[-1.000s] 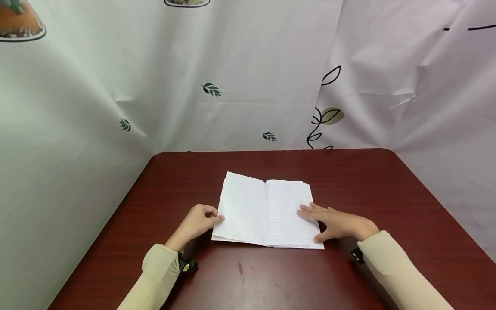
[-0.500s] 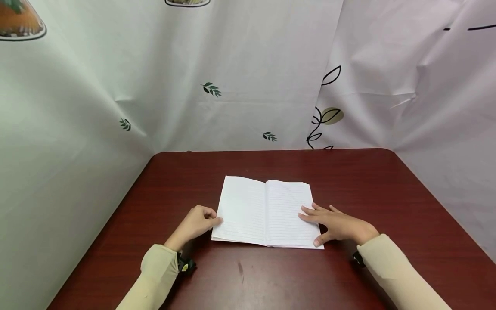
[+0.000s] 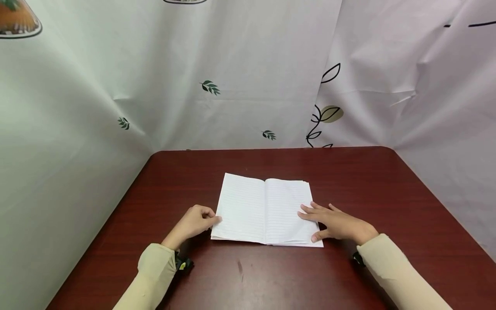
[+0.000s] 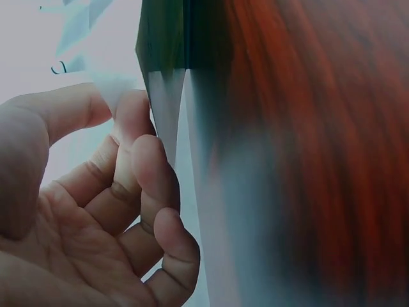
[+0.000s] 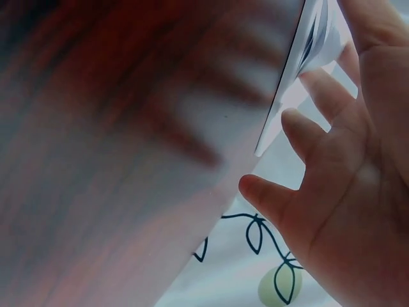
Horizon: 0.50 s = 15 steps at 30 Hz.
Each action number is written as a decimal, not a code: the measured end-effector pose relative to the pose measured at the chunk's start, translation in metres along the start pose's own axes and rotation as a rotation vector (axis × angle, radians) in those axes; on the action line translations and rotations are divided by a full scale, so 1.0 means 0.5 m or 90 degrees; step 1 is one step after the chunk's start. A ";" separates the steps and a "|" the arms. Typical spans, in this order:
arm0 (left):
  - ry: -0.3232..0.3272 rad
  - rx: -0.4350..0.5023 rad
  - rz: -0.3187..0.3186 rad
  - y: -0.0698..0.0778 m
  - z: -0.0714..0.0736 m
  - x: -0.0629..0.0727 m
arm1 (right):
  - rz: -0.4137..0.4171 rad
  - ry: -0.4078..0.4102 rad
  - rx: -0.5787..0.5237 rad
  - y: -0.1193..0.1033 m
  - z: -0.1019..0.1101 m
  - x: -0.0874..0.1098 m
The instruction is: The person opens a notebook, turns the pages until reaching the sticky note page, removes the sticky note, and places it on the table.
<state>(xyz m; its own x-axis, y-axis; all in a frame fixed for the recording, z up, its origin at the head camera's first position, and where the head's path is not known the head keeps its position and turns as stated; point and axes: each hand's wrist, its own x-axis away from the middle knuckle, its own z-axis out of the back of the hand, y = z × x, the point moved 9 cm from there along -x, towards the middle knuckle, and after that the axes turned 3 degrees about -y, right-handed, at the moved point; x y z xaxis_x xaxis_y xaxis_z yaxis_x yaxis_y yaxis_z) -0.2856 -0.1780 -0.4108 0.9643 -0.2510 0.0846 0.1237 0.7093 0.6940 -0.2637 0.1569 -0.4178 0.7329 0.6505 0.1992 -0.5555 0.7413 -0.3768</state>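
Observation:
An open notebook (image 3: 248, 209) with lined white pages lies flat in the middle of the table. At its left edge, my left hand (image 3: 195, 223) pinches a page between thumb and index finger. The left wrist view shows that page (image 4: 115, 61) between the fingertips, with the other fingers of the left hand (image 4: 108, 192) loosely bent by the dark cover (image 4: 162, 38). My right hand (image 3: 339, 223) rests with spread fingers on the right page's outer edge. In the right wrist view, the right hand (image 5: 348, 153) has extended fingers near the notebook's edge (image 5: 281, 96).
The notebook sits on a dark red wooden table (image 3: 244, 275) with rounded far corners. White printed cloth (image 3: 252, 77) hangs behind it and along both sides. A dark strap (image 3: 182, 263) is on the left wrist below the sleeve.
The left page's far corner dipped and then rose again slightly. My left hand shifted a little left, still pinching the page. The right fingers spread slightly and stayed on the right page.

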 end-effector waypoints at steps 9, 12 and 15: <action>0.024 0.001 0.006 -0.004 0.018 0.002 | -0.006 0.014 0.005 0.000 -0.001 0.001; 0.029 0.004 -0.004 0.002 0.028 0.003 | -0.013 0.010 0.004 0.002 -0.002 0.002; 0.035 0.005 -0.017 0.017 0.045 0.004 | -0.018 0.006 -0.001 0.003 -0.002 0.003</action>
<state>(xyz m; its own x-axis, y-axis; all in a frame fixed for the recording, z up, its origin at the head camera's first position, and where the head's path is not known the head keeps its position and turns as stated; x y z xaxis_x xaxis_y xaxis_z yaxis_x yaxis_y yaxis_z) -0.2882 -0.1875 -0.3885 0.9722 -0.2327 0.0271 0.1475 0.6974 0.7013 -0.2629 0.1586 -0.4190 0.7515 0.6282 0.2014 -0.5344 0.7587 -0.3725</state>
